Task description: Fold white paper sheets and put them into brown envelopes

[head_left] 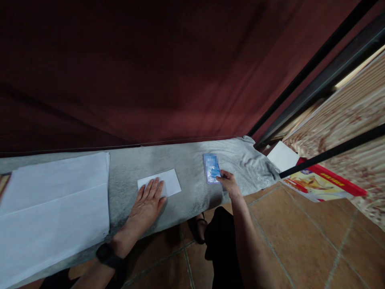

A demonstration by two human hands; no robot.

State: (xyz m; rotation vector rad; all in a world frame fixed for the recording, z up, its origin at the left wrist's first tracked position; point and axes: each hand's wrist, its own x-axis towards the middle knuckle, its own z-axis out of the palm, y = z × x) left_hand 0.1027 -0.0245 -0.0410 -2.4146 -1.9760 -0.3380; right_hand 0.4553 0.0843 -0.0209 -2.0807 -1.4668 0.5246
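A small folded-looking white paper lies on a bench covered with grey cloth. My left hand rests flat on its left part, fingers stretched out, with a dark watch on the wrist. Farther right on the cloth is a phone with a lit blue screen, partly blurred. My right hand is at the phone's lower right edge, thumb over the screen and fingers curled at its side. Whether the phone is lifted from the cloth I cannot tell.
Large white sheets are spread over the bench's left end. A dark red curtain hangs behind. Dark metal bars slant at the right, near a red and yellow box and a white sheet. Brown tiles cover the floor.
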